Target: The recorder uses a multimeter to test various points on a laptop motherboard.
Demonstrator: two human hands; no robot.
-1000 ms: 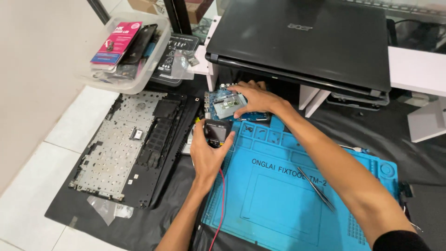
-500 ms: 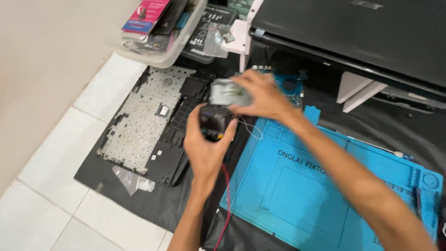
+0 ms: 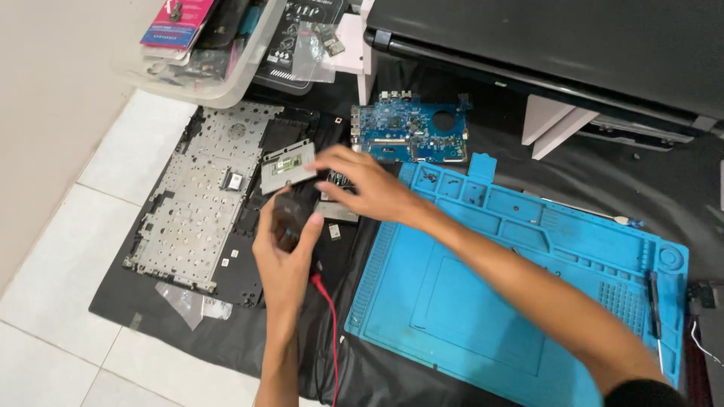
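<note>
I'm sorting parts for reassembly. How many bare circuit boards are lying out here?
1 clearly: the blue board on the black cloth, above the blue mat and beside the right hand. The grey plate by its fingers may be another part. Others may be hidden in the bin.

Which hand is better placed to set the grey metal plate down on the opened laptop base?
Probably the right hand: it holds the grey metal plate by its edge, above the laptop base. The left hand is occupied, wrapped around a small black device with a red lead.
</note>
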